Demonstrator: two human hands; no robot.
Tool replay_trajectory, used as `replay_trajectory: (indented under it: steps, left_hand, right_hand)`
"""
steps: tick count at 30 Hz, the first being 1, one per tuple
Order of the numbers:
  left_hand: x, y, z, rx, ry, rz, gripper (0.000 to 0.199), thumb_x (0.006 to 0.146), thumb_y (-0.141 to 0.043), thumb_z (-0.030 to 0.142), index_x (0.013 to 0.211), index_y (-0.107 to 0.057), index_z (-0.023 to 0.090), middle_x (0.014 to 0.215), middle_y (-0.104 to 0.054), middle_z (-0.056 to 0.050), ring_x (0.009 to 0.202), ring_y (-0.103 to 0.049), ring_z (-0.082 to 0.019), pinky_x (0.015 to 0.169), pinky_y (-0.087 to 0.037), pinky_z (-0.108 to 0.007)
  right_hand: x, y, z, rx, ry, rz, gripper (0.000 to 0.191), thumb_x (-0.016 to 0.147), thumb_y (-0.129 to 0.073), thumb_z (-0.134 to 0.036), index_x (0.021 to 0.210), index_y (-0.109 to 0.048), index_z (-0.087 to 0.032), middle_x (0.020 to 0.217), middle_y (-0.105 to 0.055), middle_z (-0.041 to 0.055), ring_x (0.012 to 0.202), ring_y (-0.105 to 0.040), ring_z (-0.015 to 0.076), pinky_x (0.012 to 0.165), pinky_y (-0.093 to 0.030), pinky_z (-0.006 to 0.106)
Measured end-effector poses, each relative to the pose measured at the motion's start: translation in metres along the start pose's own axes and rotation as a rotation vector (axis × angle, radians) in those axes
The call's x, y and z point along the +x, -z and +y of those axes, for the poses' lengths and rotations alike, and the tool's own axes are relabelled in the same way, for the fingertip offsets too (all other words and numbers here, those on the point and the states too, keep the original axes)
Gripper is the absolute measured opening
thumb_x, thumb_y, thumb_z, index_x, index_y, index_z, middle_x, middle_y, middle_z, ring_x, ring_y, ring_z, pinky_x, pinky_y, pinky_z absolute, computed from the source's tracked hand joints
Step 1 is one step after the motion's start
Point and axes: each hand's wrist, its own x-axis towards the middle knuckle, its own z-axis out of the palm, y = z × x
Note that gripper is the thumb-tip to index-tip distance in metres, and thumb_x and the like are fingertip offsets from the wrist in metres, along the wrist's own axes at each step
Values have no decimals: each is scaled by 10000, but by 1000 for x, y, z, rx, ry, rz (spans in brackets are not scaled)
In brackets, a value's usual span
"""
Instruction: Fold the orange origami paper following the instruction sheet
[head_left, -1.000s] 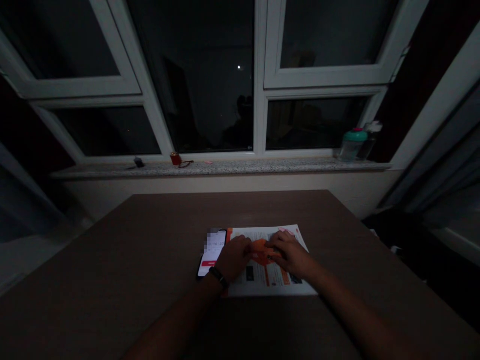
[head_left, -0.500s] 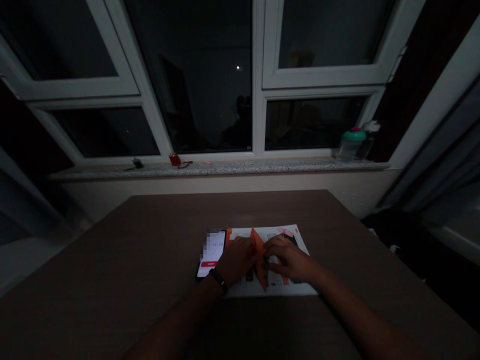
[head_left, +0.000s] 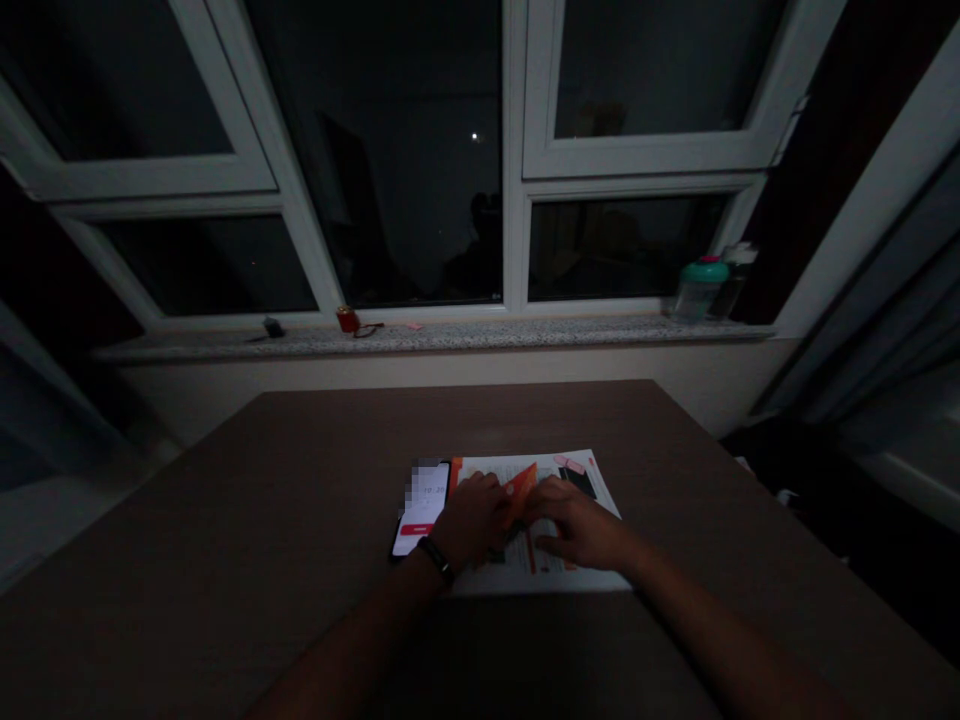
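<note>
Between my two hands is a folded piece of orange paper, with one pointed corner sticking up and away from me. My left hand, with a dark band at the wrist, has its fingers closed on the paper's left side. From the right, my right hand pinches the paper's other edge with bent fingers. Underneath lies a printed white sheet or booklet, partly covered by both hands. Left of it, close to my left hand, a lit phone rests face up. A small pink object lies on the sheet's far right corner.
The brown table runs up to a wall below a speckled windowsill. On the sill stand a green-lidded bottle, a clear bottle beside it, and a small red jar. The room is dim.
The orange paper has turned between my fingers: its far tip now leans to the right, and the long point toward me no longer shows. Both hands stay in nearly the same place.
</note>
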Motion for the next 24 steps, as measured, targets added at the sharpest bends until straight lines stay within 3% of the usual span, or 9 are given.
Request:
replay_trajectory:
  steps: [4,7,9,12,17,24]
  left_hand:
    - [-4,0,2,-73,-90,6,149,939,-580,275,1050,-629,190,1036,-622,-62,987,-523,-234,866,-390,-349]
    - [-7,0,2,-163,-148,-37,390,891,-662,320,1249,-541,220,1172,-618,-62,1080,-517,-252,915,-390,-365]
    - [-7,-1,2,-192,-155,-53,409,917,-633,319,1297,-507,236,1234,-601,-67,1112,-516,-250,945,-386,-379]
    - [-5,-1,5,-193,-174,-19,317,956,-581,313,1259,-534,232,1264,-573,-71,1143,-501,-238,983,-376,-382]
    - [-2,-2,9,-95,-124,-8,150,959,-576,306,1058,-608,198,1094,-557,-61,1022,-504,-222,882,-410,-339]
    - [-2,-7,7,-101,-83,-48,125,980,-547,284,1067,-590,205,1055,-543,-39,973,-514,-192,839,-400,-302]
  right_hand:
    - [0,-1,-2,15,18,-21,231,791,-720,-170,1011,-693,-236,1051,-665,37,1062,-544,231,962,-383,399]
    - [0,-2,-1,7,0,-13,214,799,-716,-176,1003,-691,-237,1023,-665,41,1024,-555,229,917,-405,381]
    - [0,-4,1,-2,-33,23,223,792,-723,-185,1007,-680,-227,1020,-653,50,1002,-559,226,887,-420,366]
    - [0,-7,5,-32,-74,71,224,784,-742,-215,995,-666,-208,997,-635,60,968,-561,224,852,-434,348]
    - [1,-10,9,-116,-82,72,85,835,-698,-222,913,-671,-202,929,-619,55,929,-562,223,829,-429,343]
    - [2,-8,4,-132,-72,56,102,927,-581,-229,960,-673,-200,922,-612,61,904,-566,209,820,-437,326]
